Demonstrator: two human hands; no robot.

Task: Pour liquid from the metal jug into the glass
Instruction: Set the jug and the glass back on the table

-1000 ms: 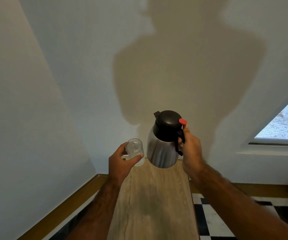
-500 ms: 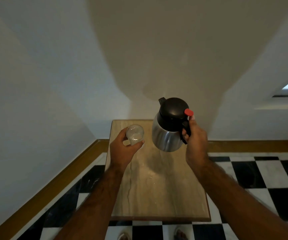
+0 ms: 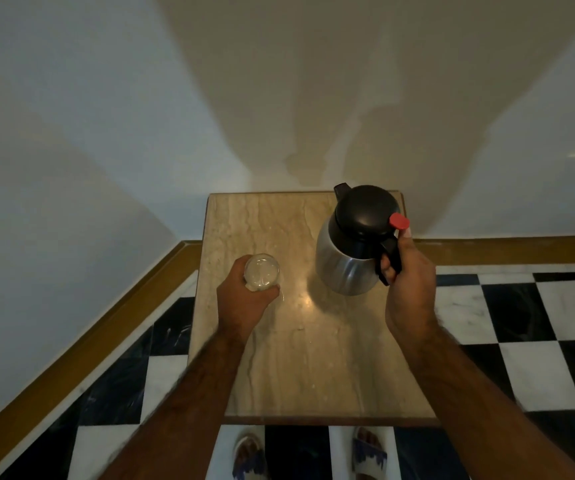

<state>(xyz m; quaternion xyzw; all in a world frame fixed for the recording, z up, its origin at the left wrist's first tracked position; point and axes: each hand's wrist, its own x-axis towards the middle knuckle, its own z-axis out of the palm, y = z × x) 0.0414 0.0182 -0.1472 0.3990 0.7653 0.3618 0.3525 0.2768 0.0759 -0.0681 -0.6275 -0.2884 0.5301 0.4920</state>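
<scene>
The left hand is wrapped around the glass, holding it upright over the left part of the worktop; whether its base rests on the surface cannot be told. Right of it, well apart, the metal jug is gripped by its black handle in the right hand, thumb just below the red lever. The jug sits level or nearly so, its spout pointing far-left, away from the glass.

The risk, as I judge it: the gap between spout and the narrow glass mouth is wide, so tipping before closing it would send liquid onto the worktop. A heavy jug held by one wrist could also lurch and overfill or knock the glass.

Both forearms reach forward from the near edge, wrists roughly straight.
</scene>
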